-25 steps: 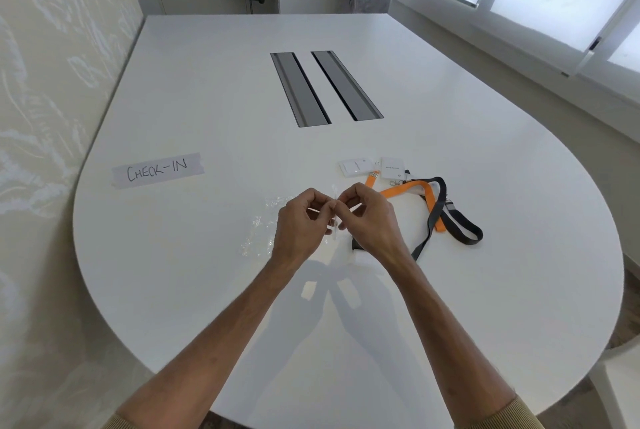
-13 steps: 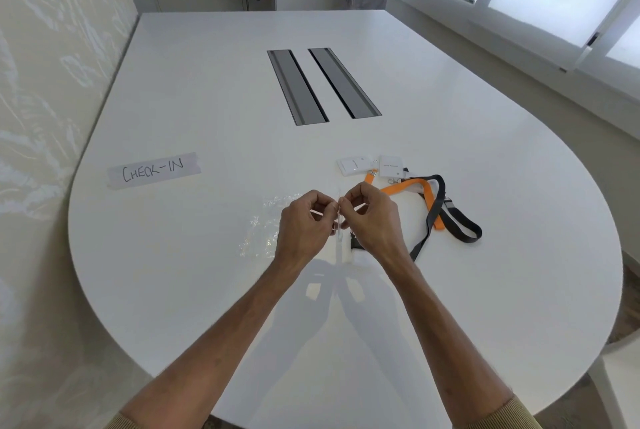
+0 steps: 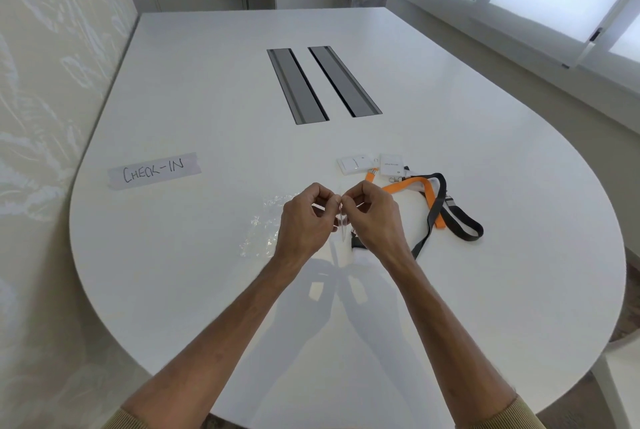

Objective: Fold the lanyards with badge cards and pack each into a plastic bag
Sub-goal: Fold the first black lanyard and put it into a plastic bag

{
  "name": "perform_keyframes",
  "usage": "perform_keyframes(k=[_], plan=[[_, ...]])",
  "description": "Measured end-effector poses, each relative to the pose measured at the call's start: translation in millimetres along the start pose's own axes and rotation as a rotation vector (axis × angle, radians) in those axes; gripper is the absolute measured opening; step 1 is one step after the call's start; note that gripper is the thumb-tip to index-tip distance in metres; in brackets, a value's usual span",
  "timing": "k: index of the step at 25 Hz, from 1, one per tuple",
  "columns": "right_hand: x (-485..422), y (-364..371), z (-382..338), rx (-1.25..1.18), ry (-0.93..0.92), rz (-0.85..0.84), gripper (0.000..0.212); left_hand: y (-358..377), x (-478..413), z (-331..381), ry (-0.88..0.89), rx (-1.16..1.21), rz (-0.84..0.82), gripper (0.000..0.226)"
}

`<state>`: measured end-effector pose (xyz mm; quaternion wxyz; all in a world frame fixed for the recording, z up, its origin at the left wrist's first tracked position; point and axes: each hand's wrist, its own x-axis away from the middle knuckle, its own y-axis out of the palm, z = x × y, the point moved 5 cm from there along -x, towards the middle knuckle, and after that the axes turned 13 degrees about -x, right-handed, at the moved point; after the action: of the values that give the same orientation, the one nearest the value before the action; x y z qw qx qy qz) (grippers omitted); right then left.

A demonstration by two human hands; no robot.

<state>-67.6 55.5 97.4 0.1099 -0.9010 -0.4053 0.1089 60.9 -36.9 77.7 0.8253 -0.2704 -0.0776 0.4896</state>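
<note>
My left hand point(image 3: 304, 221) and my right hand point(image 3: 372, 217) meet above the table, each pinching the top edge of a clear plastic bag point(image 3: 342, 226) that hangs between them. Under my right hand part of a black lanyard point(image 3: 440, 210) lies on the table and loops off to the right. An orange lanyard point(image 3: 415, 186) crosses it. Two white badge cards point(image 3: 356, 164) point(image 3: 392, 164) lie just beyond the lanyards. More crumpled clear plastic bags point(image 3: 265, 224) lie left of my left hand.
A paper strip marked CHECK-IN point(image 3: 154, 170) lies at the left. Two grey cable slots point(image 3: 322, 82) run down the white table point(image 3: 207, 89). A wall runs along the left, windows along the right. A chair and a lined bin stand beyond the far end.
My fingertips have drawn closer together on the bag's top edge. The hands stay in nearly the same spot. The lanyards and cards have not moved.
</note>
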Motion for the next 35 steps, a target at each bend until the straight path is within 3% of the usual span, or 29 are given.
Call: perform_keyframes(k=[8,14,21,29,35], plan=[[12.4,1.5,6.9,-0.054,-0.008,0.162,0.012,1.9,2.4,5.0,0.035,-0.028,0.090,0.018],[11.4,7.2,9.7,0.034,0.046,0.024,0.015,1.0,2.1,-1.8,0.048,-0.049,0.120,0.015],[4.9,5.1,10.2,-0.051,0.089,0.004,0.017,6.0,1.5,-14.1,-0.089,0.136,-0.027,0.022],[7.0,-10.2,4.5,0.143,0.034,0.159,0.013,-23.0,-4.0,-2.8,0.139,-0.443,0.252,0.022],[11.8,7.8,4.0,0.109,0.044,0.013,0.013,-7.3,-2.2,-0.7,0.144,-0.425,0.120,0.020]])
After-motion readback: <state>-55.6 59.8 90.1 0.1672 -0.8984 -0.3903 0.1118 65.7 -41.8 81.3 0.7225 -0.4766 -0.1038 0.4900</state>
